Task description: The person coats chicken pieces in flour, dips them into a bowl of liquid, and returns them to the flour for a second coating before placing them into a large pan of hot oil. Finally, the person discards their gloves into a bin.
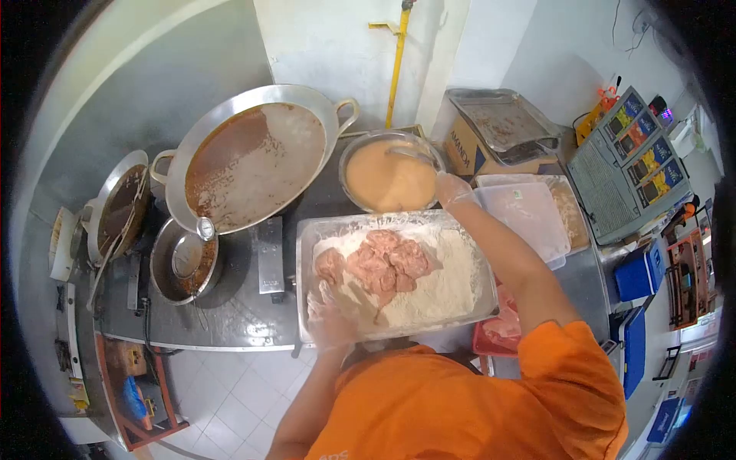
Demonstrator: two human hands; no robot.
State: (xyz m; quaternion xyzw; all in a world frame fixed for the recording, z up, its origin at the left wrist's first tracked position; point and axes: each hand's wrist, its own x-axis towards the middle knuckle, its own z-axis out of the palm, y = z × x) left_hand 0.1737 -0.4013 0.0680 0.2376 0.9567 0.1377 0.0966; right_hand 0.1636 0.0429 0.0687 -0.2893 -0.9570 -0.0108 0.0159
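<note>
A metal tray (491,295) of pale flour (452,268) lies in front of me, with a heap of raw meat pieces (387,262) on the flour. My left hand (331,318), in a clear glove and blurred, is over the tray's near left corner; its fingers are too smeared to read. Behind the tray stands a bowl of orange-tan batter (391,180) with a metal utensil (414,155) in it. My right hand (454,190), also gloved, is at the bowl's right rim, near the utensil's handle end. Its fingers are mostly hidden.
A large wok of oil (257,165) with a thermometer (205,228) stands left of the bowl. Further left are a strainer in a pot (186,257) and a smaller wok (119,203). Plastic containers (529,215), a cardboard box (464,146) and a red meat tub (498,333) are at the right.
</note>
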